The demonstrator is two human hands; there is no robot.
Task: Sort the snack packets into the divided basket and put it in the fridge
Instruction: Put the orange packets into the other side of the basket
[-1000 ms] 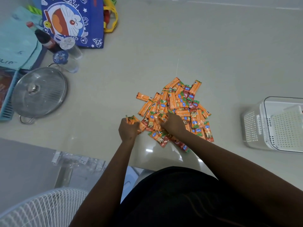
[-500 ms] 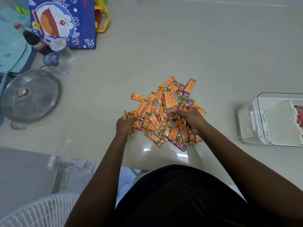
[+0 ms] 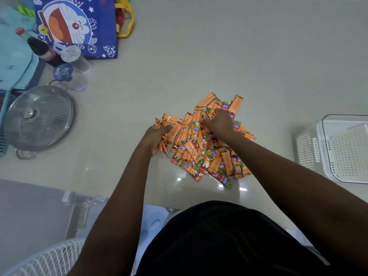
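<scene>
A heap of orange and red-green snack packets (image 3: 207, 154) lies on the pale table in front of me. My left hand (image 3: 154, 137) grips a bundle of orange packets (image 3: 163, 149) at the heap's left edge, their ends sticking out above and below the fist. My right hand (image 3: 219, 121) reaches into the far side of the heap, fingers curled down among the packets; whether it holds one is hidden. The white divided basket (image 3: 306, 150) stands at the right edge of the view, partly cut off.
At the left stand a steel pot with a glass lid (image 3: 37, 118), two lidded plastic cups (image 3: 79, 62), a dark bottle (image 3: 40, 48) and a blue cartoon bag (image 3: 79, 26). A white fan grille (image 3: 49, 259) sits low at the left.
My right hand has moved from the near side of the heap to its far side. My left hand keeps its bundle of orange packets and has shifted slightly.
</scene>
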